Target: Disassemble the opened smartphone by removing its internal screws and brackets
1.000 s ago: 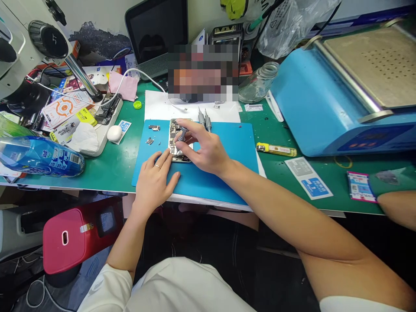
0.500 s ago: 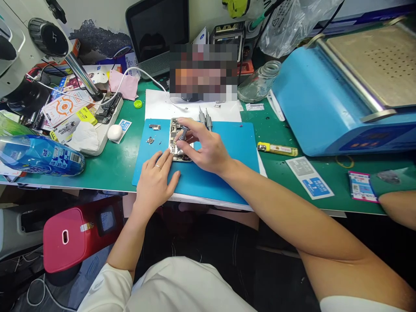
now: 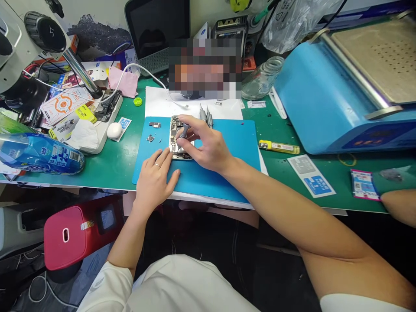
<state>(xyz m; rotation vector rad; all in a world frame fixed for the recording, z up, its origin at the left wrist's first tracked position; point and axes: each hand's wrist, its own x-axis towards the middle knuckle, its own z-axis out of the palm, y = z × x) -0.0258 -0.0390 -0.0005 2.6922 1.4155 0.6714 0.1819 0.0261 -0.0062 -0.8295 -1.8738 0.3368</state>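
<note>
An opened phone [image 3: 176, 130] lies on the blue mat [image 3: 201, 184], its inner boards exposed. My right hand [image 3: 209, 143] grips a small grey screwdriver [image 3: 184, 130] upright over the phone; its tip is hidden by my fingers. Flat on the mat, my left hand [image 3: 156, 175] has its fingers stretched out, the fingertips at the phone's lower left edge. Left of the phone are a small metal phone part [image 3: 155, 125] and another small component [image 3: 150, 138]. Behind my right hand lie grey screwdrivers [image 3: 206, 117], their tips pointing away.
A blue machine [image 3: 302, 99] stands at the right, with a glass jar [image 3: 261, 80] beside it. A yellow cutter [image 3: 279, 147] lies right of the mat. Along the left are a blue bottle [image 3: 42, 154], boxes and a microscope [image 3: 45, 34]. Another person's arm [image 3: 399, 206] reaches in at far right.
The view has shifted slightly. Both hands keep nearly the same places, the right still holding the screwdriver over the phone.
</note>
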